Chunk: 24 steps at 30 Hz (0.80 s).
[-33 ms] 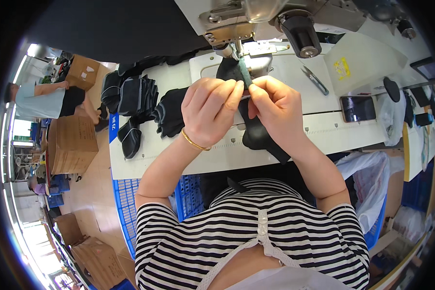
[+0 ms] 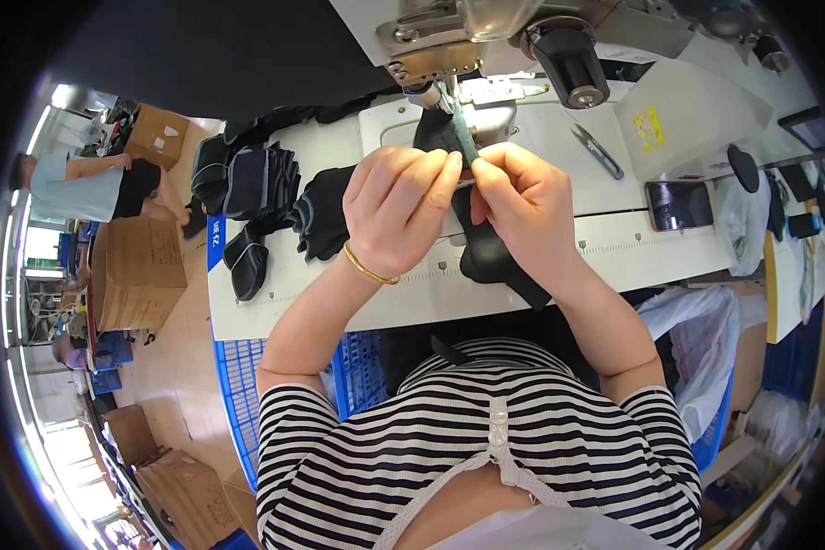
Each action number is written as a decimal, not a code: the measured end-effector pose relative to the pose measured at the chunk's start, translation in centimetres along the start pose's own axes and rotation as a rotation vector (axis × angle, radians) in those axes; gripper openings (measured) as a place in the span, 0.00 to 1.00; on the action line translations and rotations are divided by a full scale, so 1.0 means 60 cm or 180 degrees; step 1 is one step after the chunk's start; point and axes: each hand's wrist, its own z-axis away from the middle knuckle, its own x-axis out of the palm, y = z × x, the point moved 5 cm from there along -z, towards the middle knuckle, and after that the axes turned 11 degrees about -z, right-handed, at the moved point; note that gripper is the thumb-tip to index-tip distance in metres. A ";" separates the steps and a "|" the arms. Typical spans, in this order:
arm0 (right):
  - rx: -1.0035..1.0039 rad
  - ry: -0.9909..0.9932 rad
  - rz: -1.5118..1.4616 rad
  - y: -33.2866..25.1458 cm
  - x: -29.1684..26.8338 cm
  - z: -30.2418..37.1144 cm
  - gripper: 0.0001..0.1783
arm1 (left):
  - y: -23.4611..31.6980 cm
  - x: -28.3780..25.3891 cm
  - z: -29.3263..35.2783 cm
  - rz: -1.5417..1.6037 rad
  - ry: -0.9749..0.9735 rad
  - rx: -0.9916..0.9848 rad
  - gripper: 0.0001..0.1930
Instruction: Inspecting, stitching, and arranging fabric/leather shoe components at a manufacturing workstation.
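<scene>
"Grip first: what do the hands have?"

"Pinched tight, both. Right hand (image 2: 522, 203) has the near end of a green strip (image 2: 465, 137); left hand (image 2: 390, 206) is pinching what looks like the edge of a dark cloth (image 2: 434, 130), though the fingers hide how much."

"Around them, biggest down?"

"White surface (image 2: 376, 307), then the sewing machine (image 2: 431, 66) above its far part. Bundled dark pieces (image 2: 261, 183) lie left of the machine. One loose black piece (image 2: 486, 257) lies on the machine's near side, partly behind the right hand; I can't tell whether it joins the cloth."

"And the dark cloth?"

"Just on the machine's near side, its far edge reaching the presser foot (image 2: 448, 98)."

"Which way does the strip run?"

"Lengthwise from the grip toward the machine, leaning slightly left as it nears the foot. I'd say that line matters most."

"Nearer hand?"

"Right, at the strip's machine-far end. Left is just beside it."
</scene>
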 end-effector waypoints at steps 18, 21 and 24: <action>-0.0079 -0.0027 -0.0300 0.015 0.006 -0.022 0.11 | -0.030 0.024 -0.001 -0.0200 0.0324 0.0457 0.22; -0.0047 -0.0001 -0.0245 0.019 0.000 -0.019 0.11 | -0.036 0.031 -0.001 -0.0183 0.0388 0.0484 0.22; 0.0000 -0.0024 -0.0128 0.018 -0.002 -0.014 0.10 | -0.040 0.035 -0.003 -0.0199 0.0339 0.0460 0.21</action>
